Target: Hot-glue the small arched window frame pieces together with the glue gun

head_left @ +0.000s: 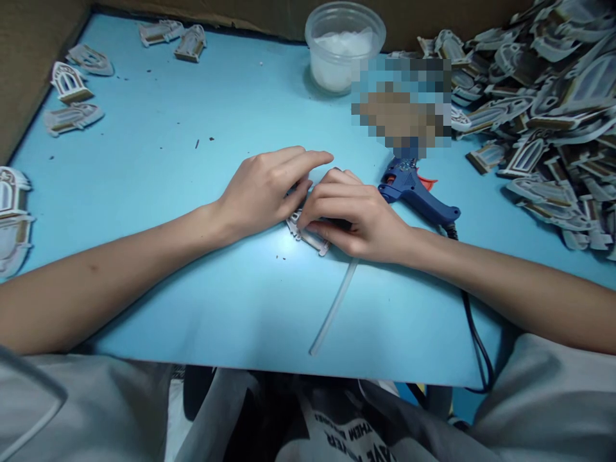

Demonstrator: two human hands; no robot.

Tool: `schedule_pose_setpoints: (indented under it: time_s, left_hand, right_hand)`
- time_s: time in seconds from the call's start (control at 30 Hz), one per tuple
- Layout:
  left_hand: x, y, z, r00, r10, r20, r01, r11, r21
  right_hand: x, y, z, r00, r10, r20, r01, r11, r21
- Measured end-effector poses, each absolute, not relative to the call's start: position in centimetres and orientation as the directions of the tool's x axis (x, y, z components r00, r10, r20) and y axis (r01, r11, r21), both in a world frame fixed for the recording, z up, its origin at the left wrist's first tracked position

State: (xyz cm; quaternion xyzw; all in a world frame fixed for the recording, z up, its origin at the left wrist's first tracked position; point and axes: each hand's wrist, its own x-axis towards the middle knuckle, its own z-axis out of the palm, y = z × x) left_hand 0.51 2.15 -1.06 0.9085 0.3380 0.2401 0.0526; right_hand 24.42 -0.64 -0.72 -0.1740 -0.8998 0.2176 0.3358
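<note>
A small white window-shaped piece (315, 242) with ornate edges lies low on the blue table, partly covered by my hands. My right hand (359, 212) is closed over it, thumb and bent fingers at its upper side. Close by on the left, my left hand (272, 186) has its index finger stretched out and its thumb apart from it; its other fingers are mostly hidden. A translucent glue stick (332, 311) lies on the table, its upper end under my right hand. Just beyond that hand rests a blue glue gun (421, 196) with a red trigger.
Many window-shaped pieces form a heap (543, 122) at the right. Several more lie along the left side, including a pair (14, 221) at the edge. A clear plastic tub (344, 48) with white contents stands at the back. The gun's black cord (471, 314) runs over the front edge.
</note>
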Motion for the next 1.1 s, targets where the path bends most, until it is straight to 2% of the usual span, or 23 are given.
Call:
schedule_pose_setpoints:
  time_s: [0.2, 0.5, 0.77, 1.1]
  left_hand:
    - [0.71, 1.94, -0.84, 0.644, 0.66, 0.388, 0.595, -0.75, 0.289]
    - [0.66, 2.05, -0.92, 0.646, 0.654, 0.395, 0.583, -0.756, 0.299]
    - [0.77, 1.94, -0.67, 0.636, 0.684, 0.357, 0.6, -0.729, 0.329]
    - [1.01, 2.0, -0.7, 0.645, 0.67, 0.368, 0.592, -0.742, 0.315]
  right_hand:
    - [24.25, -0.67, -1.29, -0.678, 0.43, 0.596, 0.142, 0.872, -0.468]
    - [24.37, -0.36, -0.78, -0.672, 0.506, 0.541, 0.122, 0.796, -0.592]
    - [24.29, -0.31, -0.8, -0.65, 0.508, 0.565, 0.101, 0.795, -0.599]
    - [24.35, -0.22, -0.59, -0.674, 0.531, 0.513, 0.119, 0.764, -0.634]
